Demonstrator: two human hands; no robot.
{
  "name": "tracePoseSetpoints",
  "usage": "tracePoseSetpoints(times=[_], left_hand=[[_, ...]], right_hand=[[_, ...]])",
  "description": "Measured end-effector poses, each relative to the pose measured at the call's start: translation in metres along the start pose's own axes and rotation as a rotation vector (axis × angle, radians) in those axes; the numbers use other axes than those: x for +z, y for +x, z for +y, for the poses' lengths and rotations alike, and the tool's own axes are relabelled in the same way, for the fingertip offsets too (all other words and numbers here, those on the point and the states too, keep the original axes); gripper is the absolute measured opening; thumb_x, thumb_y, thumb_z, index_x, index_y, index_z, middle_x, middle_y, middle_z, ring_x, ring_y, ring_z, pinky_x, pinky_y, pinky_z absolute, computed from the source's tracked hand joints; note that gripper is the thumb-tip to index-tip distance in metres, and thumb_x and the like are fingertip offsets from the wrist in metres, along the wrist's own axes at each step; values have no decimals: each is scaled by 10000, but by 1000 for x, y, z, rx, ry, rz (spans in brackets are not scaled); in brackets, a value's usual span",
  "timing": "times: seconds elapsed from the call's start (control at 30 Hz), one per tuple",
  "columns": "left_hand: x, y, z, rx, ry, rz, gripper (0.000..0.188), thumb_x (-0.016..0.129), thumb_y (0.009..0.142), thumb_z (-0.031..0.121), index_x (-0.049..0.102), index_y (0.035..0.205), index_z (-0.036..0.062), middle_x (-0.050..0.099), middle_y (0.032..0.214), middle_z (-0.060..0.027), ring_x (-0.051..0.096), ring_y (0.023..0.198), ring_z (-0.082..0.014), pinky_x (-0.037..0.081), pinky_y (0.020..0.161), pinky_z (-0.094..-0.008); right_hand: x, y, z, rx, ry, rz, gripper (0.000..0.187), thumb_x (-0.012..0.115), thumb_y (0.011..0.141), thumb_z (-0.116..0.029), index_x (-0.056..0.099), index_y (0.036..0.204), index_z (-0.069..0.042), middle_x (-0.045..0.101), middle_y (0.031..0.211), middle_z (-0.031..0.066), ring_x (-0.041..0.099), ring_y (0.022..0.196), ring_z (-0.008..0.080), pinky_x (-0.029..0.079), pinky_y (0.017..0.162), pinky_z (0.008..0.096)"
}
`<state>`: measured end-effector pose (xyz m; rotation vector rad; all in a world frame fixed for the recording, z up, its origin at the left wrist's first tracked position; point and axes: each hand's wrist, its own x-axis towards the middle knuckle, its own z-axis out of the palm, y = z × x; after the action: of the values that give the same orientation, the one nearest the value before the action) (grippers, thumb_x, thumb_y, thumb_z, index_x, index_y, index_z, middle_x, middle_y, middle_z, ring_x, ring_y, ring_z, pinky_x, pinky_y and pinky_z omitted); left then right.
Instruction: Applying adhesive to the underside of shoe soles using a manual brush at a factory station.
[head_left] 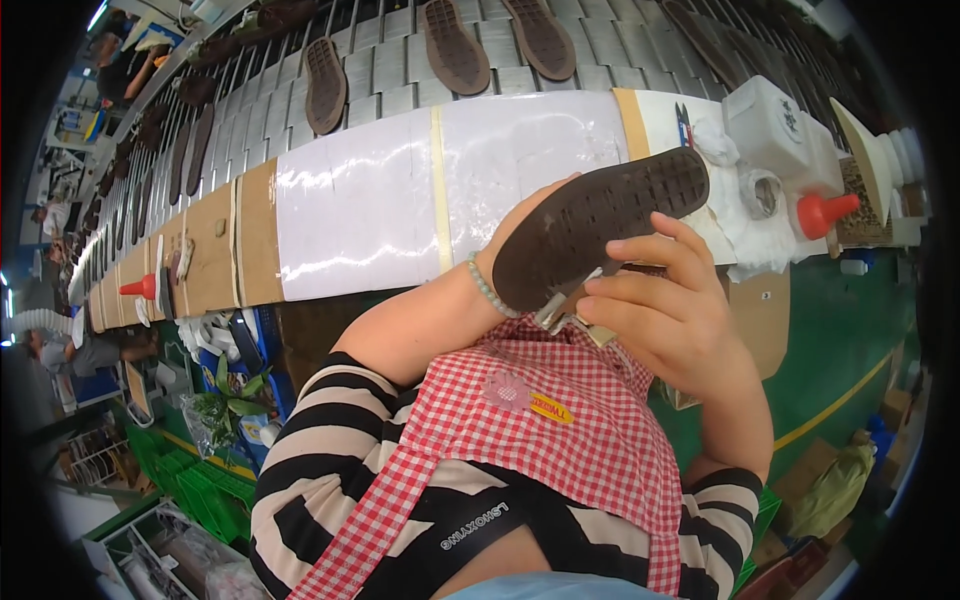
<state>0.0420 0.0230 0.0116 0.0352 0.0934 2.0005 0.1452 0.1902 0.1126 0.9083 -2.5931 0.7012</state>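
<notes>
A dark brown shoe sole (590, 225) is held up tilted in front of my apron, its grooved tread facing me. My left hand (515, 218), with a beaded bracelet at its wrist, grips it from behind, so most of its fingers are hidden. At the sole's near right edge my right hand (670, 310) has its fingers bent, the fingertips over or against the tread. Below those fingertips shows a small pale grey and beige piece (553, 310). It lies partly behind the hand, and I cannot make out what it is.
Several brown soles (455, 50) lie on a slatted metal conveyor (390, 75) beyond the plastic-covered worktable (360, 190). At the right stand a white plastic container (765, 125), a red nozzle (826, 212) and crumpled white material. Another red nozzle (138, 288) is far left.
</notes>
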Motion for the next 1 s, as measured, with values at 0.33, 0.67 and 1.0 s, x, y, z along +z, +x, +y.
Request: tracePoseSetpoints(times=[0.33,0.67,1.0], left_hand=[[1,-2,-2,162,379,20,381,567,1000,49,507,1368,-27,610,1323,-176,633,1191,-263,558,1000,-367],[15,9,4,323,282,-21,476,507,1041,180,423,1481,17,424,1530,-200,383,1443,-370,380,1178,-547],[34,3,0,343,311,-27,510,528,1035,122,375,1513,35,377,1568,-158,330,1490,-308,343,1233,-440]], right_hand=[[-7,0,-1,-10,-39,13,250,734,752,-113,757,998,-152,724,1006,-18,634,1140,232,407,1102,521],[20,-16,-11,493,462,383,431,882,700,-46,670,1072,7,677,1086,132,655,956,225,534,805,310],[25,-21,-4,480,186,433,409,866,669,-47,666,1026,-27,664,928,91,633,850,232,508,763,339]])
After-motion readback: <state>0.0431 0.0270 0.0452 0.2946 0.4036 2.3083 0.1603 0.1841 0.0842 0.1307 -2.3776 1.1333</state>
